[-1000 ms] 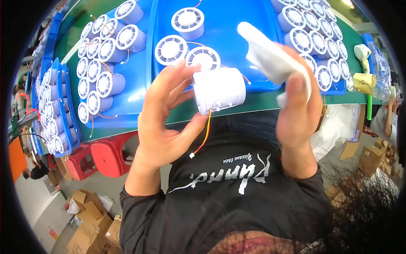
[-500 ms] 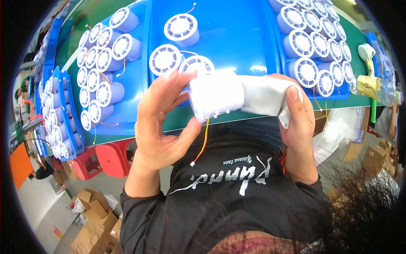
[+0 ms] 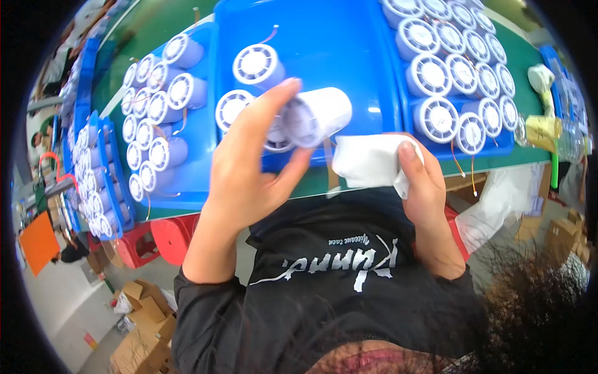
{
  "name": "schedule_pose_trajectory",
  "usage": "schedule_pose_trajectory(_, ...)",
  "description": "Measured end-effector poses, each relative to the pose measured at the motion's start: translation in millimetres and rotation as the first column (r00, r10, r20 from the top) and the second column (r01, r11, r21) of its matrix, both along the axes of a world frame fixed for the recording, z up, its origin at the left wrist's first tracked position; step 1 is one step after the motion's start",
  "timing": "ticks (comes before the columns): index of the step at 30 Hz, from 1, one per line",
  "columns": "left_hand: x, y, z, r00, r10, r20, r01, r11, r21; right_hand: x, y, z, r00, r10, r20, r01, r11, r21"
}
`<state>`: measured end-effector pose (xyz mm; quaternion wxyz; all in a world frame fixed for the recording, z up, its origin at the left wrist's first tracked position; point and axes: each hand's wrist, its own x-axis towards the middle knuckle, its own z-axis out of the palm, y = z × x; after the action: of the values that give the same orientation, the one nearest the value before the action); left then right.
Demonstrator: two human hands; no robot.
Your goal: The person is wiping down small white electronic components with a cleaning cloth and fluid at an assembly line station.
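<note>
In the head view, your left hand (image 3: pixel 249 165) holds 1 white cylindrical fan housing (image 3: pixel 334 111), thumb and fingers spread wide around its blurred left end, above the near part of the blue tray (image 3: pixel 342 50). Your right hand (image 3: pixel 425 187) pinches 1 white cloth (image 3: pixel 367 161) nearer you, to the housing's right. Best, I'd judge: grip the rim lightly, present the cloth flat, and avoid knocking neighbouring housings (image 3: pixel 256 64).

Three trays abreast on table (image 3: pixel 156 25) — cylinders (image 3: pixel 433 75) in left tray (image 3: pixel 199 163), middle tray (image 3: pixel 349 50), right tray (image 3: pixel 496 151). Held cylinder (image 3: pixel 331 112) in left hand (image 3: pixel 249 159) — cloth (image 3: pixel 367 159) right of it, in right hand (image 3: pixel 423 184).
</note>
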<state>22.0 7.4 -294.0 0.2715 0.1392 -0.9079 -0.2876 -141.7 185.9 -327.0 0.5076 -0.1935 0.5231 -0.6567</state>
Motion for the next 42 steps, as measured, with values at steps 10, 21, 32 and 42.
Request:
schedule_pose_trajectory(10, -14, -19, 12, 0.992, 0.119, 0.052, -0.103, 0.966, -0.236, -1, 11, -9, 0.998, 0.004, -0.061, -0.004, 1.0, 0.0)
schedule_pose_trajectory(21, 52, -99, 40, 0.742, 0.437, 0.508, -0.21, 0.871, -0.444, -4, 7, -8, 0.998, 0.034, -0.055, -0.035, 0.999, -0.022)
schedule_pose_trajectory(32, 55, -81, 64, 0.834, 0.396, 0.384, -0.259, 0.896, -0.361, 9, 6, -3, 0.962, 0.144, 0.23, -0.142, 0.99, -0.023)
schedule_pose_trajectory(42, 42, -11, 50, 0.977, 0.174, -0.123, -0.072, 0.813, 0.578, 10, -14, 64, 0.829, -0.162, -0.536, -0.047, 0.934, -0.354)
